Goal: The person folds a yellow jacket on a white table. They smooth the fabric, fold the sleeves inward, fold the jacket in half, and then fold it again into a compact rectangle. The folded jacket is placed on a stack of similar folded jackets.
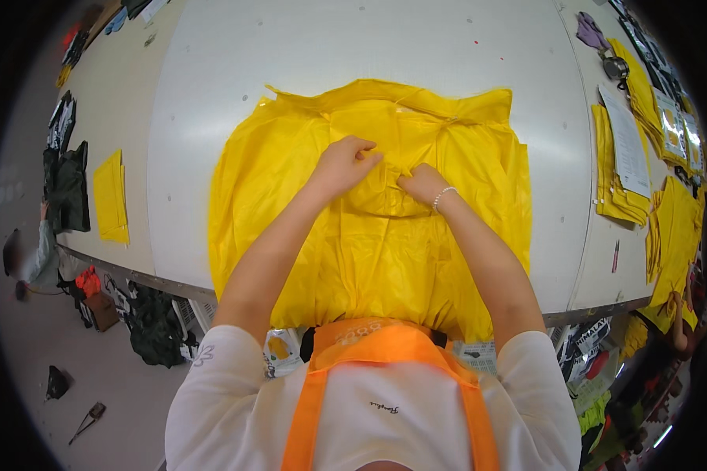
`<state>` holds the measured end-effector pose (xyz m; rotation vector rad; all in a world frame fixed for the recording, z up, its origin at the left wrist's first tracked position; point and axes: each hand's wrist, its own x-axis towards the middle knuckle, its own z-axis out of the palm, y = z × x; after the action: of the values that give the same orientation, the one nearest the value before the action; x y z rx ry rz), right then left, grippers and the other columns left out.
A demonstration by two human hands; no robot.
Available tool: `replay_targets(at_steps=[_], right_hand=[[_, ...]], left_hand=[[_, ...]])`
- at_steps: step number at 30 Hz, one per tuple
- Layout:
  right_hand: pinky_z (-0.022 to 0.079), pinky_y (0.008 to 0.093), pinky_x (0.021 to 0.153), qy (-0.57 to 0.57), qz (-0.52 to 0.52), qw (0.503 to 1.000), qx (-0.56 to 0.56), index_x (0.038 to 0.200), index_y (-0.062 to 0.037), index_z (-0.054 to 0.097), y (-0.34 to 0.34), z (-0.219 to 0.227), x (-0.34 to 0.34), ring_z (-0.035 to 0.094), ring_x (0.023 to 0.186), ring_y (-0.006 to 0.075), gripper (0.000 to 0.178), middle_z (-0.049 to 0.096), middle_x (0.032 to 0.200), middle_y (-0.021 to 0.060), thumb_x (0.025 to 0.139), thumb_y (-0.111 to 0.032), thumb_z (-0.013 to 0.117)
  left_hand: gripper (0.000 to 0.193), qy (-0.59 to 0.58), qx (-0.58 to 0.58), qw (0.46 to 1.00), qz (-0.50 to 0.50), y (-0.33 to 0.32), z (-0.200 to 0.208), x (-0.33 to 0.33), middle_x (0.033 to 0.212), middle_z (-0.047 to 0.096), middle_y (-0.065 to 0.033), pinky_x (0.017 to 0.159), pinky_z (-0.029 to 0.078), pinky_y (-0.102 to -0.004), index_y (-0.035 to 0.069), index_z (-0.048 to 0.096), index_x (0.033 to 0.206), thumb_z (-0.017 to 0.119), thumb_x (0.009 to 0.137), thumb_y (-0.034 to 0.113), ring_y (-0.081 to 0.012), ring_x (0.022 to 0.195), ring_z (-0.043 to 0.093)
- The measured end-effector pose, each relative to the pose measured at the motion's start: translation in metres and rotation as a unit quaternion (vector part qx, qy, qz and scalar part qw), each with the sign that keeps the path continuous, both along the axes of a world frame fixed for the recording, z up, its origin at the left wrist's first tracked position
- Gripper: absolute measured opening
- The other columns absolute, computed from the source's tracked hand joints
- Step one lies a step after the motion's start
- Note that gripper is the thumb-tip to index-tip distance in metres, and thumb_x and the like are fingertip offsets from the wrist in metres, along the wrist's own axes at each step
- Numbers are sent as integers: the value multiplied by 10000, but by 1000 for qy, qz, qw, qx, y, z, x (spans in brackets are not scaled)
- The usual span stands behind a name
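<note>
A large yellow garment of thin, slightly shiny cloth (291, 212) lies spread in front of me, its near part hanging over the table's edge. Over its middle is my left hand (346, 165), the thumb and forefinger apart and nothing seen between them. Beside it, my right hand (424, 185), with a beaded bracelet at the wrist, is closed on a gathered fold of the yellow cloth. Creases run out from that pinch. The far edge of the garment (369, 90) shows a raised, folded band.
The garment lies on a pale table (196, 94). Folded yellow pieces (111, 196) and dark garments (72, 188) lie at the left. On the right are yellow cloths under a paper sheet (627, 141), a small red tool (616, 256) and a purple cloth (591, 31). Other people are at both sides.
</note>
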<state>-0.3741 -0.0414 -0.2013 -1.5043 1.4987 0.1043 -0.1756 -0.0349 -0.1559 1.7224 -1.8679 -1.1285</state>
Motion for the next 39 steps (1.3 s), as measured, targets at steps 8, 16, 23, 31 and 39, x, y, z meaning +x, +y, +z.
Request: replay_targets(at_steps=[8, 16, 23, 31, 39], right_hand=[[457, 372, 809, 30, 63, 929, -363, 957, -1, 640, 33, 47, 12, 604, 890, 298, 414, 635, 863, 168, 781, -376, 632], [449, 365, 782, -38, 117, 940, -319, 1013, -79, 582, 41, 14, 6, 591, 886, 277, 342, 633, 860, 103, 789, -327, 655], [471, 403, 700, -56, 6, 975, -217, 913, -60, 607, 15, 3, 13, 604, 820, 312, 271, 644, 868, 133, 786, -294, 659], [472, 399, 693, -38, 116, 903, -411, 886, -73, 611, 21, 13, 11, 589, 814, 302, 176, 622, 831, 126, 778, -207, 650], [468, 387, 726, 46, 87, 911, -400, 835, -87, 645, -13, 12, 19, 555, 882, 276, 140, 600, 846, 85, 783, -217, 643]], left_hand=[[319, -141, -274, 930, -200, 79, -30, 4, 954, 608, -82, 738, 476, -349, 66, 625, 1011, 688, 750, 237, -249, 873, 584], [261, 122, 102, 986, 49, 33, -28, 13, 714, 600, -127, 663, 482, -390, 49, 601, 886, 692, 763, 261, -326, 715, 589], [249, -130, -330, 920, -167, 55, -27, -5, 940, 623, -70, 713, 480, -339, 63, 639, 906, 720, 712, 197, -242, 882, 593], [214, 48, -23, 998, -46, 1, -41, 6, 771, 660, -102, 633, 498, -350, 3, 668, 863, 700, 762, 188, -285, 695, 622], [244, -131, -277, 946, -107, 12, -36, -12, 950, 620, -74, 762, 477, -350, 67, 662, 919, 712, 712, 187, -257, 909, 576]])
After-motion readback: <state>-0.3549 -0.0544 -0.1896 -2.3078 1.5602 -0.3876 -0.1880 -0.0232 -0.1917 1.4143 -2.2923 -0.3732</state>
